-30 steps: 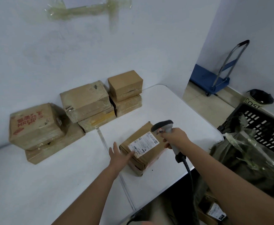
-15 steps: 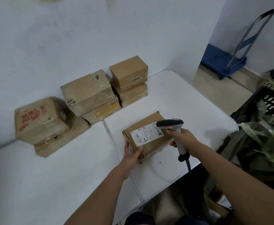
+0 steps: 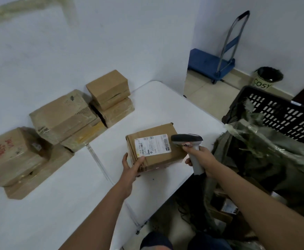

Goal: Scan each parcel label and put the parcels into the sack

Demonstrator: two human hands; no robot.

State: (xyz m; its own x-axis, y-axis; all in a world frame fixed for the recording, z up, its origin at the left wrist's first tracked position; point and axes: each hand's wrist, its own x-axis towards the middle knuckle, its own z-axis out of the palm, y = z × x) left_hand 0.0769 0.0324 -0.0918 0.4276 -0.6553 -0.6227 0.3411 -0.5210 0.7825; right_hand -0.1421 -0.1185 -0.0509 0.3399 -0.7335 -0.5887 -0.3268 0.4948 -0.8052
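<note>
Head view: parcel on bench, centre. Left hand grips its 7 o'clock corner, thumb on label. Right hand clamped round scanner at 3 o'clock. Risk: thumb covering barcode, misread. Sack further at 3 o'clock.

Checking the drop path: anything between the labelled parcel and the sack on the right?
Only the scanner, held by the right hand just right of the parcel, lies on that side. Beyond it, bare table runs to the edge and the sack beside it. The left hand grips the parcel's near-left corner.
</note>
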